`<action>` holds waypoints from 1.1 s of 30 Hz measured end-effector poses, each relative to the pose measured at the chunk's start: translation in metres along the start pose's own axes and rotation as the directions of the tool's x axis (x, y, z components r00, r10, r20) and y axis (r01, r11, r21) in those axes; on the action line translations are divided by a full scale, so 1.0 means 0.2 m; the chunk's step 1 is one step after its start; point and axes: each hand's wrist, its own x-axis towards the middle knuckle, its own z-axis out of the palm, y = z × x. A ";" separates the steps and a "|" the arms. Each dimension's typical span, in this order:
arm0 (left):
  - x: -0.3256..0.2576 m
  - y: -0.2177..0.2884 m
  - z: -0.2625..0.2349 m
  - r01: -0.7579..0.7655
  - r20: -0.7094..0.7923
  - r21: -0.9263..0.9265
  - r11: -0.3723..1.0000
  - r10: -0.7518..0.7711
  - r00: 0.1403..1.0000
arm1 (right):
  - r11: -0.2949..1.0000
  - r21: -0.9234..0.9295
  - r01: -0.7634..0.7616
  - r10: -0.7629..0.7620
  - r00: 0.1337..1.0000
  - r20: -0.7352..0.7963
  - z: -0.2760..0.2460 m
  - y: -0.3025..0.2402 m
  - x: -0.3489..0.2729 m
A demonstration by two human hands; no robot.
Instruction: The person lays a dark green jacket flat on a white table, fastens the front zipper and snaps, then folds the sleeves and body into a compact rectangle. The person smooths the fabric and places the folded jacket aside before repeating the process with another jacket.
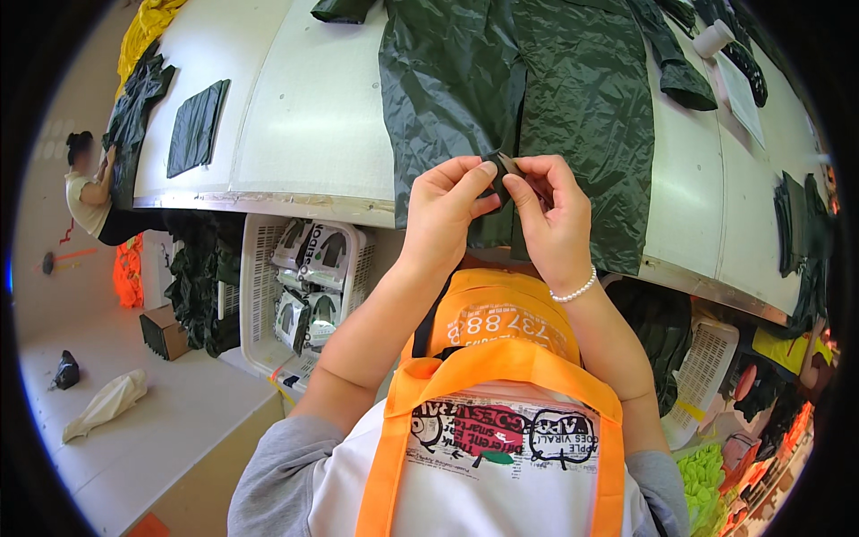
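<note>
Garment [586,134] stretches lengthwise away over white worktop [313,107], hem nearest; left hand [450,201] and right hand [552,210] pinch its fabric; basket [259,291] below.

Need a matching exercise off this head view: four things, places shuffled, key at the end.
1. Spread dark green garment
2. White beaded bracelet
3. Folded dark bundle
4. Clear packets

A. In a white basket below the table
B. Between the fingertips of the left hand and right hand
C. Around the right wrist
D. Flat on the table's left part, untouched

Pairs: 1-B, 2-C, 3-D, 4-A
</note>
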 end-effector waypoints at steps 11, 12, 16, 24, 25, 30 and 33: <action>0.12 -0.26 -0.21 -0.497 0.425 0.779 0.383 0.259 0.867 | 0.579 -0.815 0.029 -0.305 0.934 -0.184 -0.37 0.50 0.18; 0.11 -0.32 -0.24 -0.472 0.416 0.818 0.329 0.229 0.880 | 0.540 -0.817 -0.203 -0.127 0.940 -0.317 -0.49 0.62 0.14; 0.01 -0.50 -0.55 -0.289 0.297 0.950 0.118 -0.060 0.953 | 0.459 -0.692 -0.558 0.224 0.826 -0.517 -0.77 0.91 -0.15; 0.41 -0.38 -0.07 -0.514 0.515 0.855 0.069 0.001 0.857 | 0.594 -0.663 -0.455 0.748 0.616 0.247 -0.61 0.58 -0.92; 0.57 -0.47 0.02 -0.592 0.584 0.805 0.039 0.118 0.803 | 0.685 -0.595 -0.421 0.700 0.607 0.377 -0.66 0.52 -0.92; 0.89 -0.86 0.24 -0.465 0.531 0.820 -0.334 0.137 0.836 | 0.679 -0.462 -0.571 0.588 0.800 -0.125 -1.38 0.25 -0.45; 0.69 -0.94 0.18 -0.505 0.544 0.772 -0.385 -0.008 0.839 | 0.581 -0.664 -0.471 0.270 0.881 -0.388 -2.05 0.38 -0.02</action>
